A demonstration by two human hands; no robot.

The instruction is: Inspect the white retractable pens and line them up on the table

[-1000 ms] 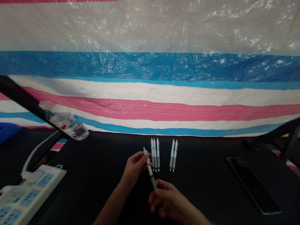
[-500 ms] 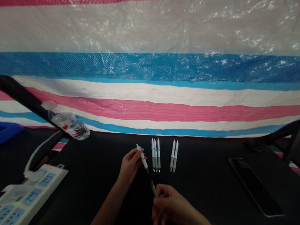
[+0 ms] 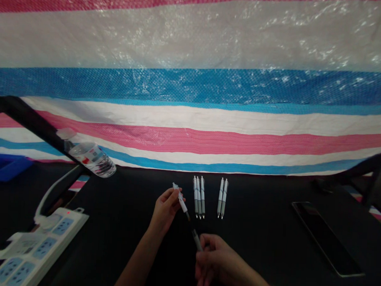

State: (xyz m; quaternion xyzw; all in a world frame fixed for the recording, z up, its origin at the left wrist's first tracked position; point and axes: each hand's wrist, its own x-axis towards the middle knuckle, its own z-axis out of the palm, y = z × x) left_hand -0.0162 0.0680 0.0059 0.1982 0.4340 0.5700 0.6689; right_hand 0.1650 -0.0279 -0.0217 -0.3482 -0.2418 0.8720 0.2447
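My left hand (image 3: 164, 211) pinches the white upper barrel (image 3: 182, 204) of a click pen near its clip end, in the middle of the head view. Lower right of it, my right hand (image 3: 216, 258) has its fingers closed on the pen's grey grip section (image 3: 197, 241). A thin dark refill (image 3: 188, 219) shows between the two pen parts, which are apart but in line. Beyond my hands, three white-and-grey pens (image 3: 199, 199) lie side by side, with two more pens (image 3: 222, 200) to their right. The right fingertips partly cover the grip's lower end.
A white power strip (image 3: 46, 250) with a plugged-in cable lies at left. Behind it is a clear plastic bottle (image 3: 98, 158), tilted, by a black bar. A phone (image 3: 326, 237) lies at right on the black table (image 3: 262, 224). A striped sheet (image 3: 192, 86) hangs behind.
The view has shifted slightly, moving the table items a little to the right. The white barrel and grey grip are slightly farther apart. Both hands keep their hold.
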